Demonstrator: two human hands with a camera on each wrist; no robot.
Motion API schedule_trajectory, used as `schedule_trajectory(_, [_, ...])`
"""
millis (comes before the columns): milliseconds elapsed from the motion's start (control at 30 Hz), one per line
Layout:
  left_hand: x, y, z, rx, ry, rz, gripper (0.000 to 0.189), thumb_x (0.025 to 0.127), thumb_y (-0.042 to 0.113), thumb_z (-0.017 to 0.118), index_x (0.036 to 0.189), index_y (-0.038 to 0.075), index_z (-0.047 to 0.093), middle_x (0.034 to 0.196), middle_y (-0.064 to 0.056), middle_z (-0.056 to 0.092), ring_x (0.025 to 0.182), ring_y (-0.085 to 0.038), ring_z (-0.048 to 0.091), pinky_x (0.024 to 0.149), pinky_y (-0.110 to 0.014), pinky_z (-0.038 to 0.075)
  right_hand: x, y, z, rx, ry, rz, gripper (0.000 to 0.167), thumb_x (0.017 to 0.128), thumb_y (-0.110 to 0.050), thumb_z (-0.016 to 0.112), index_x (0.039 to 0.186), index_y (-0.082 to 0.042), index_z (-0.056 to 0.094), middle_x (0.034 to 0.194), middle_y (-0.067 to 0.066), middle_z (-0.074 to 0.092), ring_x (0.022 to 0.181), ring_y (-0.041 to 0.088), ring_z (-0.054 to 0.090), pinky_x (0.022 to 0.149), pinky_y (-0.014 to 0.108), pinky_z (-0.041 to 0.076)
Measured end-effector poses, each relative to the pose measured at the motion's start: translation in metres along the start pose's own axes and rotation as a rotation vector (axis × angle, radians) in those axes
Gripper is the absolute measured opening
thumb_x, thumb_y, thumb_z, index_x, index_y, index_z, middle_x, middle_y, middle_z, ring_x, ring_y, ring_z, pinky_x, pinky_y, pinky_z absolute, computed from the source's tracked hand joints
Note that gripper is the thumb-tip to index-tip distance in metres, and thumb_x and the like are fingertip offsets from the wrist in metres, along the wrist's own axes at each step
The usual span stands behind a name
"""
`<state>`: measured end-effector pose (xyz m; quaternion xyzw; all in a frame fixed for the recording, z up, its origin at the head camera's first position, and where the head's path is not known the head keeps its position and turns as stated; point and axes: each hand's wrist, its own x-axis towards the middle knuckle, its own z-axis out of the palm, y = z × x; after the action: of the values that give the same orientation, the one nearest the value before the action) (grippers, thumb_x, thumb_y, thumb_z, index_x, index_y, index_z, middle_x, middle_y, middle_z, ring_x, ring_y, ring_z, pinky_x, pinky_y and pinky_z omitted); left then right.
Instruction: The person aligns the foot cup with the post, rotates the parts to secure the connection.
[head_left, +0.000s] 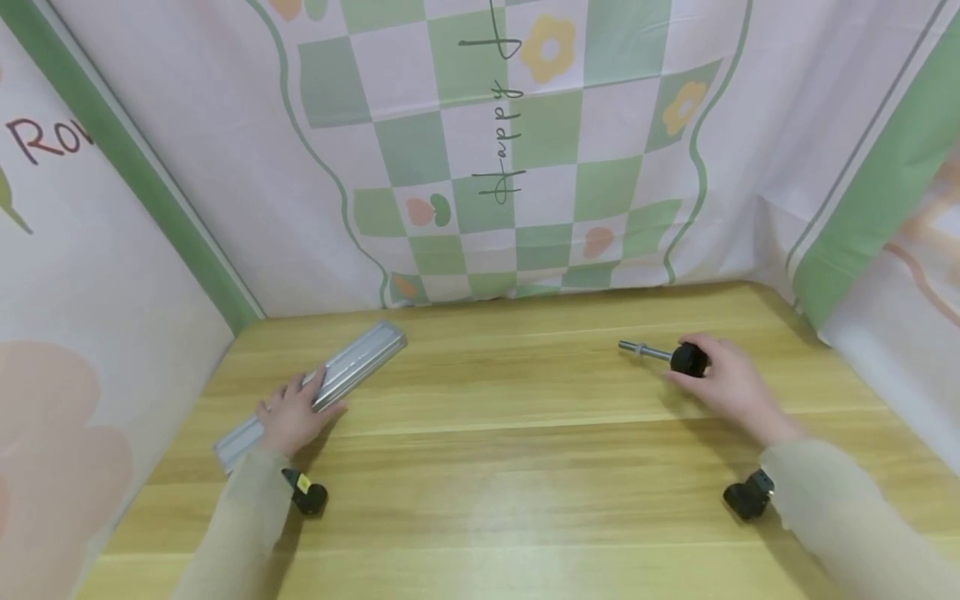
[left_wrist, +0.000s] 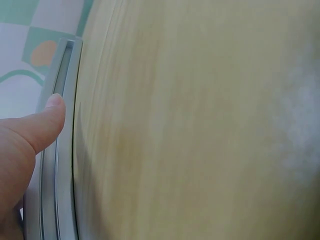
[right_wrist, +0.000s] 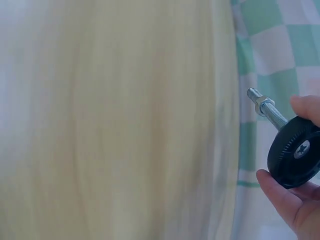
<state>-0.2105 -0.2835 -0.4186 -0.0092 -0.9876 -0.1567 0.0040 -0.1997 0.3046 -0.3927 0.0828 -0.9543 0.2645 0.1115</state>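
Note:
My left hand (head_left: 292, 418) grips a silver aluminium profile (head_left: 362, 358) lying slantwise on the left of the table. Its thumb rests along the near side, and the fingers reach across the top. Lengthwise grooves show on the profile (left_wrist: 65, 165) in the left wrist view. On the right, my right hand (head_left: 738, 390) pinches a levelling foot by its round black base (head_left: 687, 360) between thumb and fingers. The threaded stud (right_wrist: 274, 116) points left in the head view, with a hex nut (right_wrist: 264, 105) on it near the tip. The foot appears held above the table.
A wood-grain table (head_left: 495, 467) spreads between the two hands. Behind it hangs a green-and-white checked cloth (head_left: 487, 208), with more printed cloth along the left and right sides. A small black wrist camera (head_left: 309, 496) sits by the left cuff, another camera (head_left: 748, 496) by the right.

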Motion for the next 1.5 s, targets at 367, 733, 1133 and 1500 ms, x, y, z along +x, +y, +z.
schedule_trajectory(367, [0.000,0.002,0.000,0.004,0.004,-0.012,0.081,0.088,0.051,0.056,0.150,0.012,0.024,0.148,-0.030,0.022,0.130,-0.057,0.021,0.099,-0.076,0.004,-0.012,-0.027,0.008,0.167,0.051,0.031,0.052,0.085,-0.029,0.068,0.126,0.000,0.052,0.119,0.031,0.057,0.098,0.052,0.058,0.072,0.049,0.048])
schedule_trajectory(733, [0.006,-0.002,-0.001,-0.013,0.020,-0.010,0.071,0.090,0.045,0.055,0.149,0.014,0.030,0.144,-0.032,0.030,0.126,-0.056,0.029,0.099,-0.072,0.014,-0.024,-0.057,0.017,0.287,0.006,0.050,0.052,0.084,-0.027,0.070,0.127,-0.003,0.053,0.121,0.027,0.058,0.103,0.045,0.061,0.066,0.019,0.048])
schedule_trajectory(1133, [0.019,0.011,-0.006,0.003,0.037,0.094,0.074,0.084,0.032,0.066,0.145,0.005,0.033,0.124,-0.035,0.050,0.110,-0.047,0.049,0.093,-0.066,0.032,-0.039,-0.073,0.029,0.440,-0.050,0.059,0.049,0.084,-0.024,0.070,0.126,-0.006,0.054,0.121,0.020,0.056,0.091,-0.010,0.054,0.069,0.019,0.051])
schedule_trajectory(1500, [0.023,0.007,0.001,0.007,0.035,0.125,0.073,0.086,0.033,0.063,0.146,0.004,0.032,0.122,-0.036,0.048,0.109,-0.048,0.047,0.092,-0.064,0.033,-0.043,-0.082,0.030,0.520,-0.044,0.064,0.045,0.086,-0.016,0.067,0.126,-0.003,0.053,0.108,0.020,0.060,0.085,-0.002,0.058,0.066,0.023,0.052])
